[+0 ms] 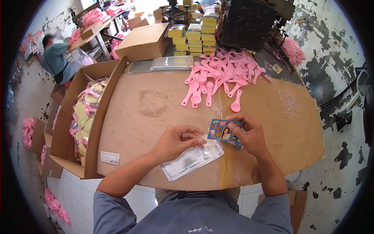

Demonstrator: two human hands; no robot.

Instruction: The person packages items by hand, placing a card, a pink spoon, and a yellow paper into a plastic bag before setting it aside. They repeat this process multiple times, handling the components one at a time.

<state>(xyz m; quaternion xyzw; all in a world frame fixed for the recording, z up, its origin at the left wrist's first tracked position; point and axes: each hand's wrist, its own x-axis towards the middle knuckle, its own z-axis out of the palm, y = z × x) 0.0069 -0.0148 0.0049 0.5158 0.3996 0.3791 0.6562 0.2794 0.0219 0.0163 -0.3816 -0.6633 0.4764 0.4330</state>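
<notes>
Held between the thumb and fingers of my right hand is a small blue printed card with a person's picture on it. My left hand is closed, thumb against fingers, at the upper edge of a clear plastic bag. The bag's edge meets the card's lower left side. More clear bags lie in a flat pile under my left hand. Beyond my hands, a heap of pink measuring spoons is spread on the cardboard-covered table, with one spoon closest to the card.
An open carton of packed cards and spoons stands left. Behind are a closed carton, a bundle of clear bags, stacked yellow-edged cards and a black box. A person sits far left.
</notes>
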